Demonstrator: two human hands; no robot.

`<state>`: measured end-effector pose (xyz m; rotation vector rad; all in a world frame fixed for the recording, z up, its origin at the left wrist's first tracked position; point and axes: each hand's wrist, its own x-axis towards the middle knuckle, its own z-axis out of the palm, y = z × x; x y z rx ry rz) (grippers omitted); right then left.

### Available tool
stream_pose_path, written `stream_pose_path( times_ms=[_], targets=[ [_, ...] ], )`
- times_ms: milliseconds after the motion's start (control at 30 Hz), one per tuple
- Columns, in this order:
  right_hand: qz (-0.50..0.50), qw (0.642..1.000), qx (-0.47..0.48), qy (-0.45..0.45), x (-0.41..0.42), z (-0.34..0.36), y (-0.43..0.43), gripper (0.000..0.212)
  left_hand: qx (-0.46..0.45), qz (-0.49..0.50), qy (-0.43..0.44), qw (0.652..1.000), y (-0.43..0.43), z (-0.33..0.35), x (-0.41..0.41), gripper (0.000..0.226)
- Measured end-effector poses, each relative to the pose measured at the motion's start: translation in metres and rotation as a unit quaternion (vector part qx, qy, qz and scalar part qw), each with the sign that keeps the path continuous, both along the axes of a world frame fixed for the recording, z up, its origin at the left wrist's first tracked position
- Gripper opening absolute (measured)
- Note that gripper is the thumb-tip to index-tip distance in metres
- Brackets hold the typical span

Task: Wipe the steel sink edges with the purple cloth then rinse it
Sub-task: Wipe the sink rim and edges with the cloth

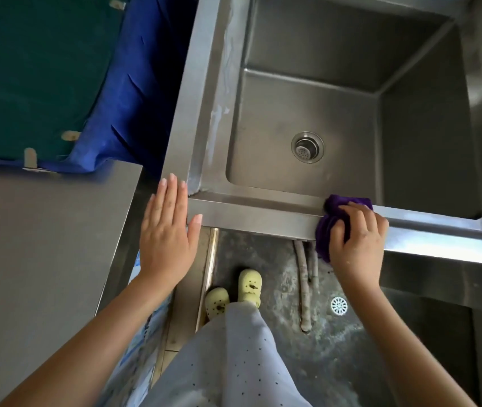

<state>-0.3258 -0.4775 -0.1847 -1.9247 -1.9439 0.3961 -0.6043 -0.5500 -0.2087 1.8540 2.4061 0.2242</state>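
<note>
Deep purple cloth (326, 233) against the dull grey steel sink (263, 212).
The sink's left rim carries whitish streaks; beside it are a bright blue sheet (134, 83), a dark green mat (37, 69) and a plain grey desk (43, 245); below, pale yellow-green clogs (250, 283), a lilac-grey garment (234, 362) with small dark dots, a mottled grey-green floor (336, 362) and a white, spoke-patterned grate (339, 305).

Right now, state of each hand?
Left hand: open, fingers straight, resting flat at the sink's front-left corner.
Right hand: closed, gripping the purple cloth on the front edge.
</note>
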Motion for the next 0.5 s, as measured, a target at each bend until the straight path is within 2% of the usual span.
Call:
stream_pose_path(
  times_ms=[100,233,367,500],
  targets=[
    [0.015,1.0,0.0,0.008,-0.044,-0.003,-0.011,0.035,0.001,0.005,-0.012,1.0,0.0,0.002,0.001,0.059],
    [0.119,0.993,0.002,0.0,-0.116,0.002,-0.017,0.029,-0.009,-0.006,-0.021,1.0,-0.001,0.004,-0.004,0.059],
    [0.274,0.961,-0.043,0.02,-0.163,0.005,0.001,0.033,0.006,-0.005,-0.052,0.999,0.001,0.01,-0.006,0.058],
    [0.36,0.927,-0.074,0.077,-0.165,0.001,0.039,0.04,0.025,0.0,-0.084,0.996,0.014,0.013,-0.007,0.062]
  ],
)
